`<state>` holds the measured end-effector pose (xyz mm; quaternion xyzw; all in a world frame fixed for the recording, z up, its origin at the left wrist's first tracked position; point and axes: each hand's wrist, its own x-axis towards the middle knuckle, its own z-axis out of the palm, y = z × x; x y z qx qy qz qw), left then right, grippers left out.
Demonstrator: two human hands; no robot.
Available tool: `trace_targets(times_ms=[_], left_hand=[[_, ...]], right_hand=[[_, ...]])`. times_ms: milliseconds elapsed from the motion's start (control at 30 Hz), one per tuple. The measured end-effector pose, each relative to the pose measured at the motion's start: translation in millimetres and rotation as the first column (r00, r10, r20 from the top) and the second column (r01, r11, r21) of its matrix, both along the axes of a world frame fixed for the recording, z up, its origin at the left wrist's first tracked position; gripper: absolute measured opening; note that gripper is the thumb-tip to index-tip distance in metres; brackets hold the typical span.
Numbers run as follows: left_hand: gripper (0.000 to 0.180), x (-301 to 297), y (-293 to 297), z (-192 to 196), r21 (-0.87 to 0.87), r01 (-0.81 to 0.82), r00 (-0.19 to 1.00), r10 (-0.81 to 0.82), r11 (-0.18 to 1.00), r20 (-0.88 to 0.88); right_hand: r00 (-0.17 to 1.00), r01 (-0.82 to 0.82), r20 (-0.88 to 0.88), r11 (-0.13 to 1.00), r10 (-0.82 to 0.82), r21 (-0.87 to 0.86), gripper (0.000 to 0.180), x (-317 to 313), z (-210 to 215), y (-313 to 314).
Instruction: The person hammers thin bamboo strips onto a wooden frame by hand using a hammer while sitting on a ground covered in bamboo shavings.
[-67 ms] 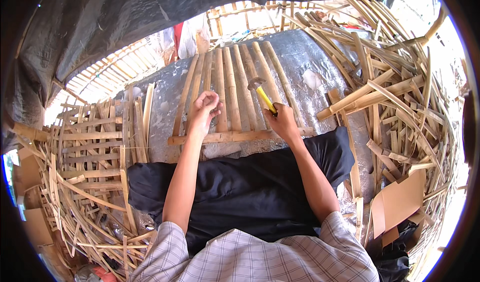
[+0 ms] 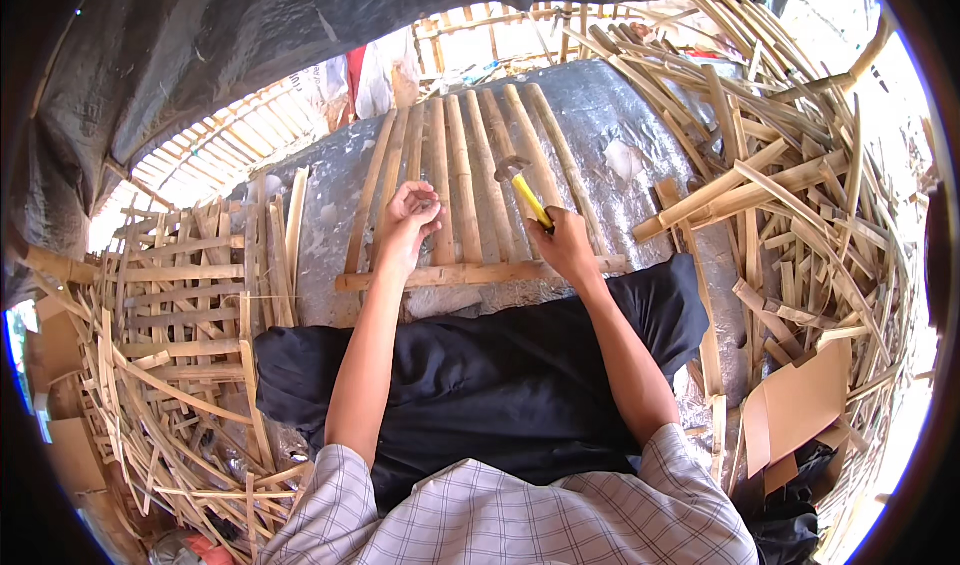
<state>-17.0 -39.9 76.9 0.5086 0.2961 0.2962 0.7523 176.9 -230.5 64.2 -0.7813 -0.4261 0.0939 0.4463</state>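
A hammer (image 2: 527, 193) with a yellow handle is gripped in my right hand (image 2: 566, 243), its dark head raised over the bamboo slats. My left hand (image 2: 408, 217) hovers above the slats to the left, palm turned up and fingers curled. Something small and dark seems to lie in those fingers, too small to make out. Beneath both hands is a bamboo panel (image 2: 463, 180) of several lengthwise slats, spread out side by side. Their near ends meet a bamboo crosspiece (image 2: 470, 274) that runs sideways just beyond my dark-clad legs.
The panel lies on a grey, shiny sheet (image 2: 635, 130). A finished-looking bamboo lattice (image 2: 185, 295) is stacked at the left, beside loose strips. Piled bamboo offcuts (image 2: 800, 205) fill the right side. A cardboard box (image 2: 797, 405) sits at the lower right. Dark tarpaulin (image 2: 250, 45) hangs overhead.
My left hand's fingers have shifted slightly, turning the palm a little more into view. The right hand and the hammer have hardly moved.
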Motion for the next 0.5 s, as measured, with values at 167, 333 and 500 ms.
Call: trace_targets(times_ms=[167,333,500], left_hand=[[0.013,-0.6,1.2,2.3,-0.035,0.048,0.999,-0.049,0.998,-0.024],[0.011,0.0,1.9,2.2,-0.047,0.04,0.998,-0.041,0.998,-0.04],[0.012,0.8,2.0,1.2,-0.043,0.041,0.998,-0.043,0.998,-0.042]], right_hand=[[1.0,-0.006,-0.024,1.0,0.006,-0.009,0.034,-1.7,3.6,0.2],[1.0,-0.011,-0.029,1.0,0.011,-0.02,0.033,-1.7,2.4,0.8],[0.999,-0.021,-0.024,1.0,0.021,-0.021,0.032,-1.5,3.0,0.1]])
